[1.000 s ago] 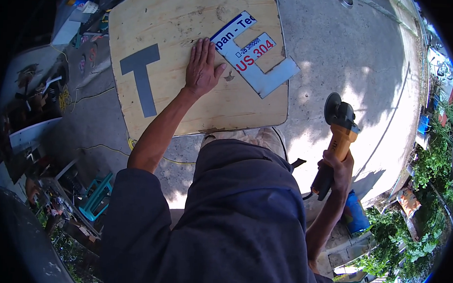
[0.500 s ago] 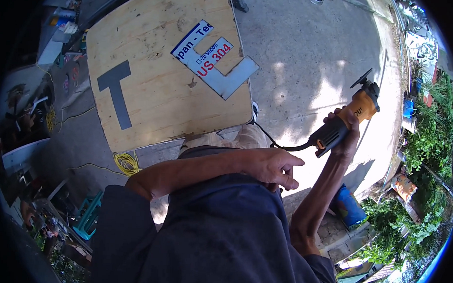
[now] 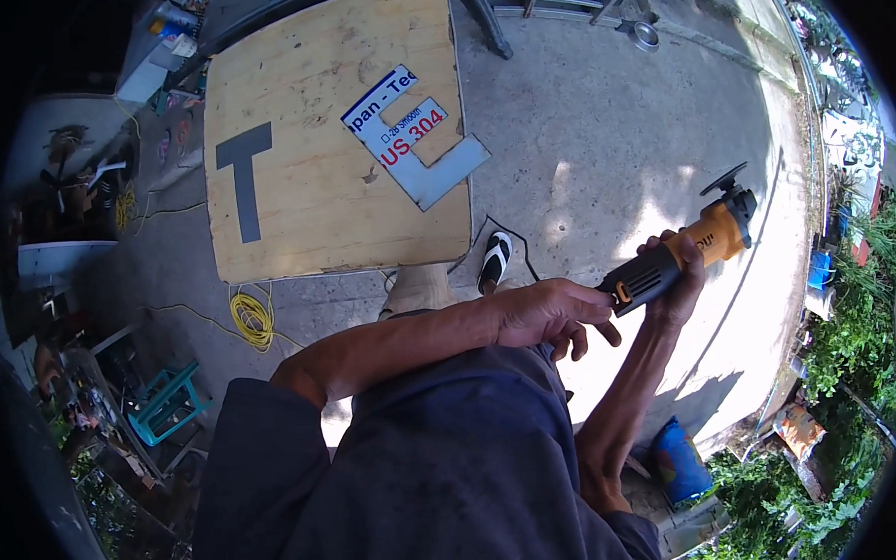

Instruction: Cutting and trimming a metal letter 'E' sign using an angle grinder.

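My right hand point(image 3: 681, 278) is wrapped round the body of an orange and black angle grinder point(image 3: 718, 233), its disc end pointing up and away from me. Across my front reaches my left hand point(image 3: 557, 315), fingers apart and holding nothing. Its fingertips are at the grinder's rear end, beside the cord; whether they touch it I cannot make out. Left of the hands, a flat dark grey T-shaped piece point(image 3: 241, 179) lies on a plywood tabletop point(image 3: 317, 206). Near the table's right edge lies an E-shaped sheet piece point(image 3: 441, 184) with printed film, one corner overhanging.
The black power cord point(image 3: 520, 241) runs over the concrete floor past my sandalled foot point(image 3: 495, 260). A coil of yellow cord point(image 3: 253, 318) lies below the table, near a green plastic stool point(image 3: 167, 405). Plants point(image 3: 851, 324) border the right side; a metal bowl point(image 3: 644, 35) sits far off.
My left hand has moved right and up to the grinder's rear end. The view has shifted, showing more floor and my foot. My right hand keeps its hold on the grinder.
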